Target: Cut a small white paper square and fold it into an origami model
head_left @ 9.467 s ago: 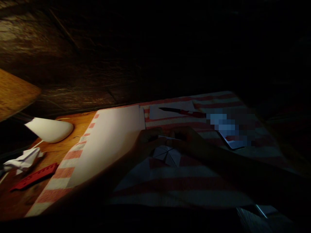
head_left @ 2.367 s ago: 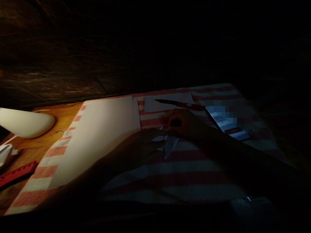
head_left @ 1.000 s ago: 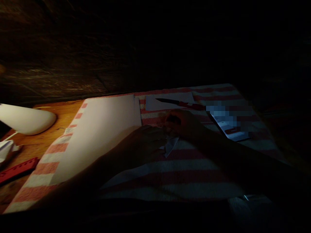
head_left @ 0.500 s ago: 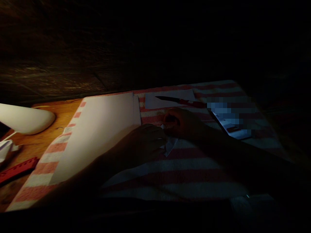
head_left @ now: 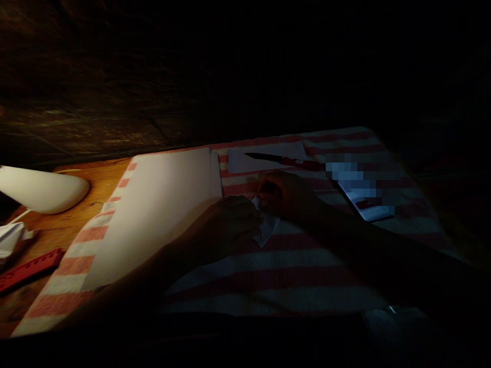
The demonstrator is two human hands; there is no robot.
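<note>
Low over the striped towel, my left hand (head_left: 236, 221) and my right hand (head_left: 282, 191) meet around a small folded piece of paper (head_left: 267, 231). The right hand's fingers are curled into a pinch at the paper's upper edge. Bent fingers of the left hand close on the paper's left side; shadow hides part of them. Behind the hands, a knife (head_left: 284, 160) with a dark blade and red handle lies partly on a white paper strip (head_left: 240, 162). Large white sheets (head_left: 153, 204) lie under and left of my left forearm.
A red-and-white striped towel (head_left: 307, 260) covers the wooden table (head_left: 102, 176). A lit phone (head_left: 368, 209), partly blurred out, lies at right. At left are a white lamp (head_left: 49, 190), crumpled white paper (head_left: 11, 240) and a red notched strip (head_left: 30, 270). A dark wall stands behind.
The left fingers have shifted slightly on the folded paper, and a little more of it shows between the hands. The view has moved very slightly; all else stays put.
</note>
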